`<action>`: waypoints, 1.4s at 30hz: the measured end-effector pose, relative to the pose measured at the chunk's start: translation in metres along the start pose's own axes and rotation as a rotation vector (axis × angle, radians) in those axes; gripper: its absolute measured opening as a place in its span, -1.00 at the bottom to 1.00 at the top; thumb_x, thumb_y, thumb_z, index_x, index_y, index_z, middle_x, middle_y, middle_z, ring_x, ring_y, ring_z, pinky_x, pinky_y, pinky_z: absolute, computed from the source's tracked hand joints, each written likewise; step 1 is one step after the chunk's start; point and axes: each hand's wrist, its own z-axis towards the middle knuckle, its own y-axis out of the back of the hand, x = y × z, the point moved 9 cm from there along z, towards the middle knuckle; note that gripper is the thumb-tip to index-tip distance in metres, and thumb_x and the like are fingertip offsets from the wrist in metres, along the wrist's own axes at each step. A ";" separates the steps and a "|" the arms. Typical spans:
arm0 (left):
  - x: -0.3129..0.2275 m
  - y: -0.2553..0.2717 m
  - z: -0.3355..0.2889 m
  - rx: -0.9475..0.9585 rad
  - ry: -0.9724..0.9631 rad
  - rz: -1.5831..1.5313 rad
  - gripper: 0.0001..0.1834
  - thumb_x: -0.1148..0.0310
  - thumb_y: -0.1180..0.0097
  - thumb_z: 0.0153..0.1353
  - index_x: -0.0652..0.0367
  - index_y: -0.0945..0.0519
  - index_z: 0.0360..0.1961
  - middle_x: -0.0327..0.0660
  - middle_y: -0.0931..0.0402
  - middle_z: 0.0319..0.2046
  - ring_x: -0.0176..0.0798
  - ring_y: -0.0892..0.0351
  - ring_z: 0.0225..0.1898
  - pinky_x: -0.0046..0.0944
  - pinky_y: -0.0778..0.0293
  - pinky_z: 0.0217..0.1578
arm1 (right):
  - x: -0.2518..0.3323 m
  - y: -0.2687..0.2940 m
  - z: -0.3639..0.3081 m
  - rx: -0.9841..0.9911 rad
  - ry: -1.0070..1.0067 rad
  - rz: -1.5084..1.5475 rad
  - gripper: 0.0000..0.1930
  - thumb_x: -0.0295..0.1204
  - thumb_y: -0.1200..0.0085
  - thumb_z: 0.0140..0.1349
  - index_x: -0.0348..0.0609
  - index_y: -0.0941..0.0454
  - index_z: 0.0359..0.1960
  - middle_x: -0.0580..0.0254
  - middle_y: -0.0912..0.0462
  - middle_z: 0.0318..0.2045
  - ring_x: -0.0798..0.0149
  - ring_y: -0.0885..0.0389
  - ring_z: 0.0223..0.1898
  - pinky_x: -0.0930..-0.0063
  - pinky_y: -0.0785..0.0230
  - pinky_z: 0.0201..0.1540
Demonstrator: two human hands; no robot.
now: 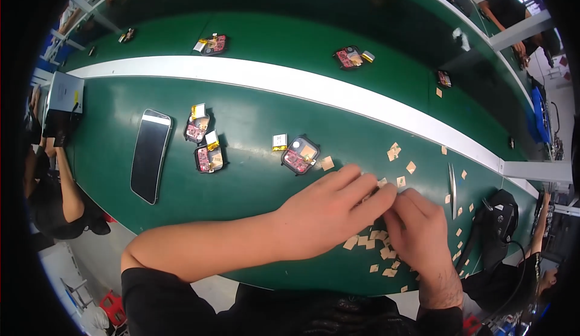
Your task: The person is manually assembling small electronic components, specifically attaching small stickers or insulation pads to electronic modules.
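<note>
My left hand [332, 209] reaches across to the right, its fingers bent and pinched together. Its fingertips meet those of my right hand [418, 227], which is closed in a pinch too. Whatever lies between the fingers is mostly hidden; a small tan square pad [400, 181] shows just past the fingertips. Left of my left hand lies an opened watch case [300, 154] with a red circuit board, a silver battery [280, 141] beside it. Many loose tan pads [386, 252] are scattered below and around my right hand.
Two more opened watch cases [209, 158] and a smartphone [150, 156] lie to the left. Tweezers [453, 191] and a black device with a cable [500, 221] are at the right. Past a white rail [272, 77], a green belt [272, 43] bears several cases. Other people sit nearby.
</note>
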 end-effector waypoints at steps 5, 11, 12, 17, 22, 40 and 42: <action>0.010 -0.003 0.000 -0.012 0.086 -0.047 -0.29 0.51 -0.44 0.14 0.27 -0.46 0.34 -0.04 -0.51 -0.10 0.10 -0.54 -0.08 -0.03 -0.56 -0.02 | -0.031 -0.006 -0.001 0.002 -0.136 0.376 -0.84 -0.65 -0.37 0.25 -0.21 -0.70 -0.17 0.20 -0.64 -0.37 0.20 -0.67 -0.47 0.36 -0.53 -0.42; 0.010 0.001 0.003 -0.033 0.113 -0.055 -0.28 0.52 -0.47 0.10 0.25 -0.48 0.31 -0.02 -0.51 -0.12 0.11 -0.55 -0.07 0.00 -0.57 -0.04 | -0.044 -0.001 0.001 0.078 -0.151 0.547 -0.80 -0.63 -0.40 0.20 -0.22 -0.74 -0.14 0.21 -0.61 -0.31 0.23 -0.67 -0.43 0.42 -0.54 -0.36; 0.008 0.001 0.004 -0.030 0.108 -0.053 -0.28 0.52 -0.47 0.10 0.25 -0.48 0.31 -0.02 -0.51 -0.12 0.11 -0.55 -0.07 0.00 -0.57 -0.04 | -0.037 0.001 0.001 0.041 -0.005 0.456 -0.77 -0.62 -0.40 0.18 -0.21 -0.75 -0.12 0.22 -0.59 -0.28 0.24 -0.65 -0.42 0.41 -0.54 -0.35; 0.006 0.004 0.006 -0.012 0.098 -0.023 -0.27 0.52 -0.48 0.09 0.26 -0.48 0.31 -0.01 -0.50 -0.11 0.11 -0.55 -0.08 0.00 -0.57 -0.05 | -0.015 0.012 -0.006 0.020 0.070 0.298 -0.69 -0.62 -0.34 0.17 -0.25 -0.76 -0.01 0.21 -0.49 -0.20 0.22 -0.60 -0.35 0.35 -0.55 -0.27; 0.007 0.004 0.004 -0.021 0.098 0.005 -0.26 0.53 -0.48 0.07 0.28 -0.48 0.31 -0.02 -0.49 -0.12 0.11 -0.54 -0.10 -0.01 -0.56 -0.06 | -0.011 0.008 -0.006 0.140 -0.058 0.240 -0.59 -0.69 -0.22 0.17 -0.35 -0.72 0.11 0.16 -0.39 -0.18 0.17 -0.57 -0.23 0.28 -0.55 -0.14; -0.002 0.008 0.003 -0.035 -0.004 0.141 -0.25 0.56 -0.44 0.07 0.29 -0.52 0.35 -0.09 -0.51 -0.18 0.03 -0.54 -0.21 -0.07 -0.57 -0.18 | -0.006 0.009 -0.009 -0.110 0.008 0.108 -0.74 -0.64 -0.31 0.16 -0.27 -0.72 -0.08 0.17 -0.65 -0.29 0.07 -0.72 -0.33 0.23 -0.65 -0.30; 0.000 0.007 0.003 -0.028 0.016 0.115 -0.24 0.56 -0.46 0.06 0.29 -0.51 0.35 -0.08 -0.52 -0.18 0.04 -0.54 -0.21 -0.05 -0.57 -0.16 | -0.009 0.007 -0.009 -0.119 -0.008 0.152 -0.76 -0.63 -0.33 0.20 -0.26 -0.72 -0.08 0.16 -0.65 -0.29 0.06 -0.72 -0.34 0.22 -0.64 -0.30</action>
